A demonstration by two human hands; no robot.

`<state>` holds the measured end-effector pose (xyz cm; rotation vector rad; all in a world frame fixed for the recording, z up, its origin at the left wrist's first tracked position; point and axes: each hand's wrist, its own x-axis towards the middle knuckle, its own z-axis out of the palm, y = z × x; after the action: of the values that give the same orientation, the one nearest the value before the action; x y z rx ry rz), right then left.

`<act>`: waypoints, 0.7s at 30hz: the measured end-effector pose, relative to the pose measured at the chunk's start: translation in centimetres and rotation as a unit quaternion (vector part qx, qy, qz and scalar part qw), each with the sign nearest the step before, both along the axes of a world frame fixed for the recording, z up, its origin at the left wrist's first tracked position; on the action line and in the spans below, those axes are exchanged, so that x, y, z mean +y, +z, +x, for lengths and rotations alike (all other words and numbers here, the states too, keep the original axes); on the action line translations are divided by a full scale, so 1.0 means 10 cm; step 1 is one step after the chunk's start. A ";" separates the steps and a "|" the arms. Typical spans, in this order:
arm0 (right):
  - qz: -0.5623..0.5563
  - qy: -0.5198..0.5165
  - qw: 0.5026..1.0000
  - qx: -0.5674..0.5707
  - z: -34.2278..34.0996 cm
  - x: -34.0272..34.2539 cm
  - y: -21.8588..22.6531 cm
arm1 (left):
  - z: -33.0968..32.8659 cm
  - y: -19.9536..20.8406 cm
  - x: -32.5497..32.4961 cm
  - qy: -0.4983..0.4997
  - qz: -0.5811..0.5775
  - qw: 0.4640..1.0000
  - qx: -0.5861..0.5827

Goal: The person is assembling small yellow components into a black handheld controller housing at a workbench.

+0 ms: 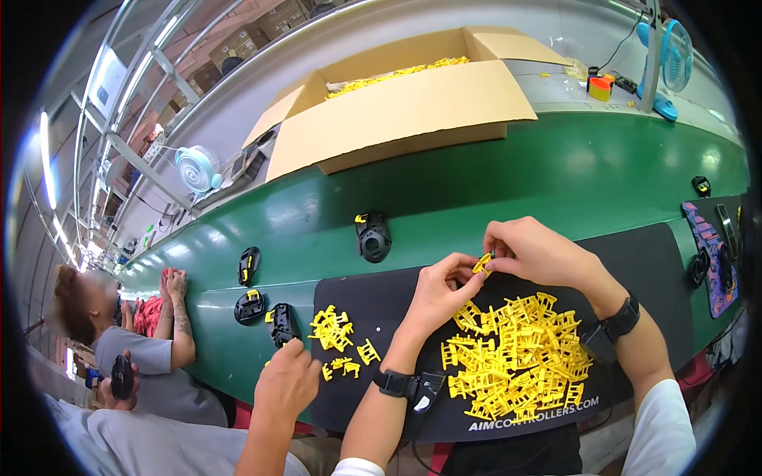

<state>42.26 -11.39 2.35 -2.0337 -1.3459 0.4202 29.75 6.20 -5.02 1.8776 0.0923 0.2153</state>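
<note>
Above the black mat [397, 297], my left hand [438, 295] pinches a small yellow plastic piece [482, 264] between thumb and fingertips. My right hand [530, 252] meets it there, its fingers closed on the same piece. Part of that piece is hidden by the fingertips. Just below my hands lies a big heap of yellow plastic parts [520, 357], shaped like small frames with legs. A smaller group of yellow parts [332, 329] is spread to the left of my left forearm. Each of my wrists wears a black strap with a small device.
A co-worker's hand [287, 379] reaches in from the left beside black plastic housings [282, 324]. Another black housing [373, 236] rests on the green belt [444, 198]. Behind stands an open cardboard box [397, 131] of yellow parts. A patterned pad [712, 258] lies far right.
</note>
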 end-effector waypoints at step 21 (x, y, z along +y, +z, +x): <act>0.054 0.027 0.994 -0.096 -0.02 0.05 -0.01 | 0.09 -0.23 0.01 0.006 -0.074 0.995 -0.071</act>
<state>42.02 -10.93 2.20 -1.9923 -1.5073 0.1732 30.61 6.34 -7.35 1.7100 0.0220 0.3405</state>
